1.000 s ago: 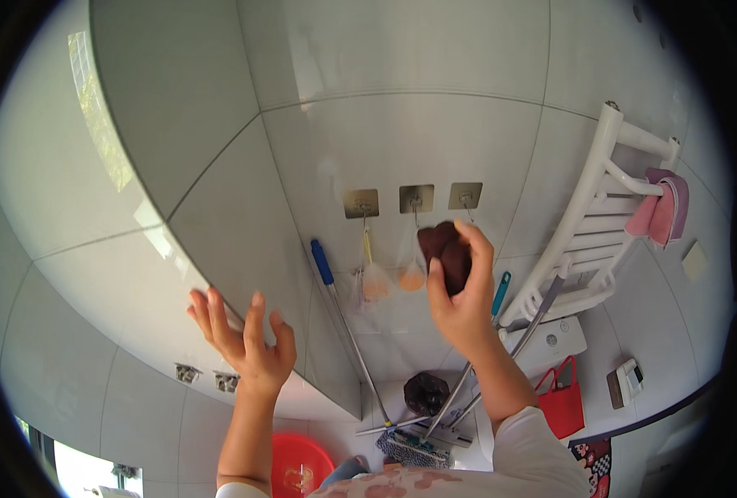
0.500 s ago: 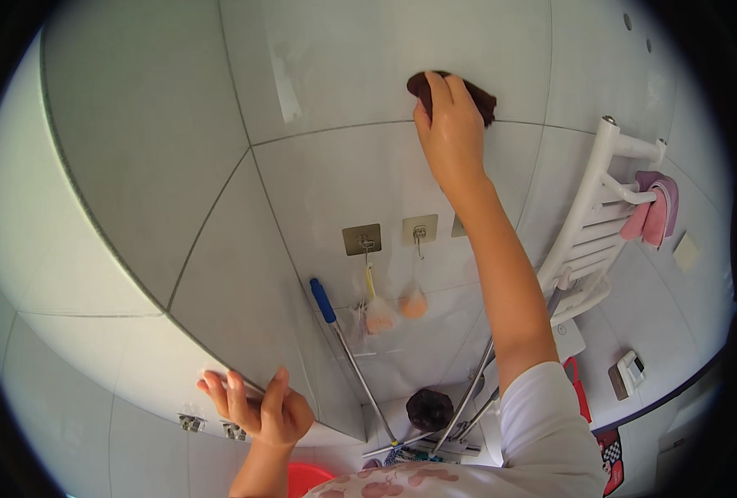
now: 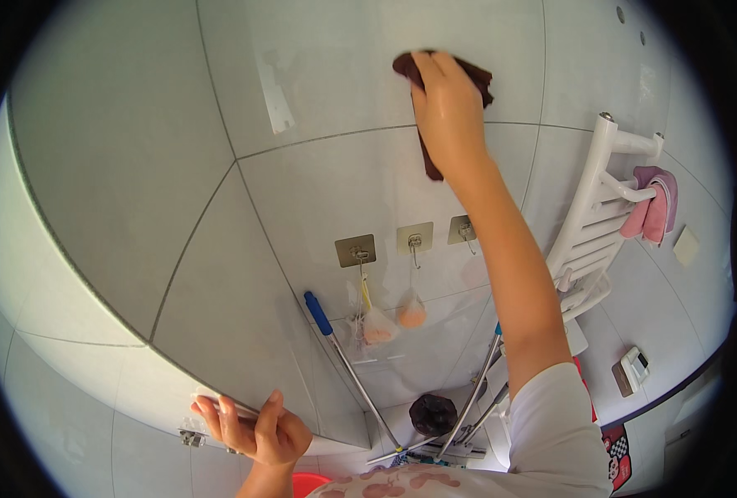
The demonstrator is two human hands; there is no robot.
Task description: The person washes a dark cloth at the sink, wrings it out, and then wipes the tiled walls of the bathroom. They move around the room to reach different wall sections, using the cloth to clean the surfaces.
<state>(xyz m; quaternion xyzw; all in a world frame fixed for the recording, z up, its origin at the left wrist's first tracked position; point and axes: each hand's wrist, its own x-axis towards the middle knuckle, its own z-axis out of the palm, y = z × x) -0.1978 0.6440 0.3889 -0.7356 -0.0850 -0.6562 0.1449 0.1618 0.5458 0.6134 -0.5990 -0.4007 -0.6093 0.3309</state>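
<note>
High on the pale tiled wall (image 3: 318, 191), my right hand (image 3: 449, 112) is closed on a dark brown cloth (image 3: 473, 76) and presses it to the tiles. A strip of the cloth hangs below the palm, beside the wrist. At the lower left, my left hand (image 3: 260, 432) grips the projecting edge of a tiled wall (image 3: 94, 286), its fingers on one side and the thumb on the other. Below my right hand are square adhesive hooks (image 3: 356, 250); a mesh pouch with something pinkish (image 3: 377, 326) hangs from one.
At right is a white towel rack (image 3: 588, 216) with a pink and purple cloth (image 3: 654, 207). Blue-handled poles (image 3: 318, 314) lean in the corner below, near a black bag-lined bin (image 3: 432, 413). A red basin (image 3: 308, 482) stands beneath my left arm.
My right hand has moved slightly up with the cloth, and a strip now hangs below the palm. My left hand keeps its grip on the edge; the view has shifted a little.
</note>
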